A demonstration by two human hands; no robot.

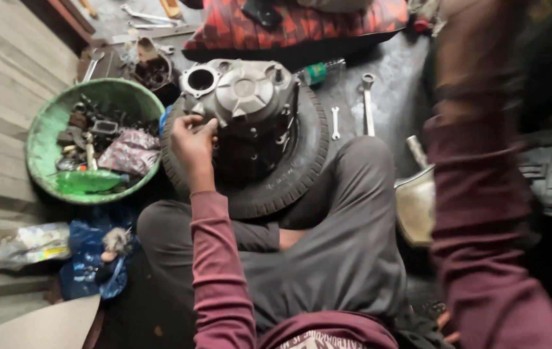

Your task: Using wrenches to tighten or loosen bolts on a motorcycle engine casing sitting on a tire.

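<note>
A grey metal engine case (245, 97) rests on a black rubber tyre (289, 174) lying flat on the floor between my knees. My left hand (193, 142) rests on the left edge of the case, fingers curled against the metal; whether it pinches a small part I cannot tell. My right arm in a maroon sleeve (476, 194) rises blurred toward the top right, and the hand itself is out of view beyond the frame's upper edge.
A green bowl (46, 139) of small metal parts and a rag stands at the left. Spanners (368, 103) lie on the dark floor behind the tyre, beside a small bottle (320, 71). A red cushion (302, 26) lies at the back. Plastic bags (62, 249) sit at lower left.
</note>
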